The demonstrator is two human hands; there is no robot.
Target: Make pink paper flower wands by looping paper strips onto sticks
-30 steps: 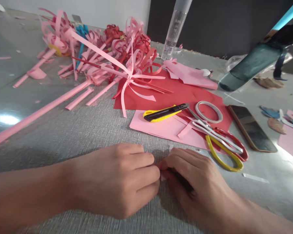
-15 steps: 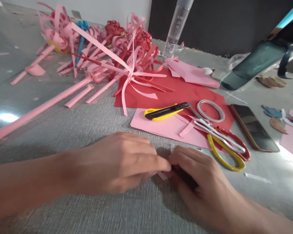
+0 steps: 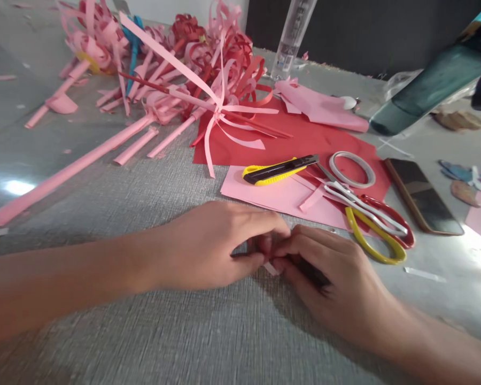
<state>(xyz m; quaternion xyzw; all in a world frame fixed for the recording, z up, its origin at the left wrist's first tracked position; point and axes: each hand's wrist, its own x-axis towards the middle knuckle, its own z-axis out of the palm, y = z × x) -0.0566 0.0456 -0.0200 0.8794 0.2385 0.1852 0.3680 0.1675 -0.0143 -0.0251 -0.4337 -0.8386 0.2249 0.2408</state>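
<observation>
My left hand (image 3: 224, 248) and my right hand (image 3: 332, 272) meet low over the grey table, fingertips almost touching. Between the thumbs a short pale pink strip (image 3: 271, 268), apparently paper, sticks out toward me. Both hands are closed in a pinch at this strip; its other end is hidden behind the fingers. A dark area shows inside my right palm, and I cannot tell whether it is shadow or an object. Just beyond the hands lie pink paper sheets (image 3: 248, 187), a yellow and black box cutter (image 3: 280, 170), and scissors (image 3: 379, 224) with yellow and red handles.
A white tape roll (image 3: 353, 169) rests on red paper (image 3: 316, 141), beside a phone (image 3: 423, 195). Pink and red curled-paper flowers (image 3: 220, 69) are heaped at the back left. A clear bottle (image 3: 292, 37) and a dark green bottle (image 3: 425, 88) stand behind.
My left hand's fingers have curled in, and its thumb now shows by the strip. The view has tipped slightly, so the tabletop things sit a little higher and farther right.
</observation>
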